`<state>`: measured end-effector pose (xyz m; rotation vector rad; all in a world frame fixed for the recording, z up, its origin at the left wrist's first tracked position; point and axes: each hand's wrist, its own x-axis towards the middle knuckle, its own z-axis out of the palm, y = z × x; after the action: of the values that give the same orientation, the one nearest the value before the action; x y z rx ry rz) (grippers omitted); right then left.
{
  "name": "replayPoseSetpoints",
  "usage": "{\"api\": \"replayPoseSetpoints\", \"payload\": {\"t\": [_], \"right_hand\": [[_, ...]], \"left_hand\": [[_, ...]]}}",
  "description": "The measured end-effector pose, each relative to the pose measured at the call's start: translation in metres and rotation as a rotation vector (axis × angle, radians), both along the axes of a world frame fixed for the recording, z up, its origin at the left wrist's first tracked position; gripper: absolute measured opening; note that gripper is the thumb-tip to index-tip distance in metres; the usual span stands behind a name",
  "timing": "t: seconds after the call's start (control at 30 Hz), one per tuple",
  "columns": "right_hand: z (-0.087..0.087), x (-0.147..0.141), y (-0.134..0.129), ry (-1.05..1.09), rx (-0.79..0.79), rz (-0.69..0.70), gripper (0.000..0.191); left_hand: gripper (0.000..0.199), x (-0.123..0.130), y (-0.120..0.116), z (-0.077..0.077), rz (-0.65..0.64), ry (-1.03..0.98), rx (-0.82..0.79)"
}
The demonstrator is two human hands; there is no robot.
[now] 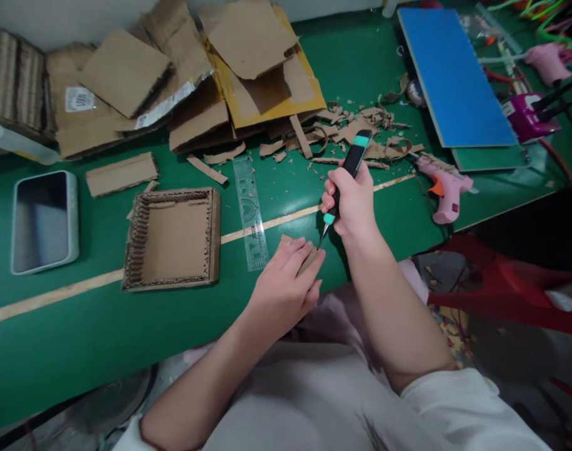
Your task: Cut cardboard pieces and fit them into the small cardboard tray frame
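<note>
My right hand (354,194) is wrapped round a black and teal craft knife (356,156), its thin blade pointing down. The blade tip meets the edge of a small cardboard piece (308,262) near the table's front edge. Over that piece lies my left hand (288,275), holding it with the fingers on top; much of the cardboard is hidden under them. Left of my hands a clear plastic stencil ruler (249,213) lies flat. Farther left sits a square, open cardboard tray (175,244) with corrugated walls.
A phone (46,222) and cardboard strip (122,174) lie left. Cardboard sheets (126,72) and a yellow envelope (309,94) are piled behind; scraps (361,128) litter the back middle. To the right are a pink glue gun (443,188), blue board (459,81) and purple power adapter (530,119).
</note>
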<state>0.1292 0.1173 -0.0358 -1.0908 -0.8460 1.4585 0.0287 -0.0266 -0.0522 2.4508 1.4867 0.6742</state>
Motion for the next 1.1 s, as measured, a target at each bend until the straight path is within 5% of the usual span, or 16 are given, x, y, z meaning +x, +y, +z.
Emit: {"api": "replayPoseSetpoints", "payload": {"t": [1.1], "right_hand": [[-0.002, 0.006, -0.006, 0.032, 0.116, -0.065, 0.024]], "left_hand": [[0.036, 0.002, 0.001, -0.001, 0.011, -0.017, 0.009]]}}
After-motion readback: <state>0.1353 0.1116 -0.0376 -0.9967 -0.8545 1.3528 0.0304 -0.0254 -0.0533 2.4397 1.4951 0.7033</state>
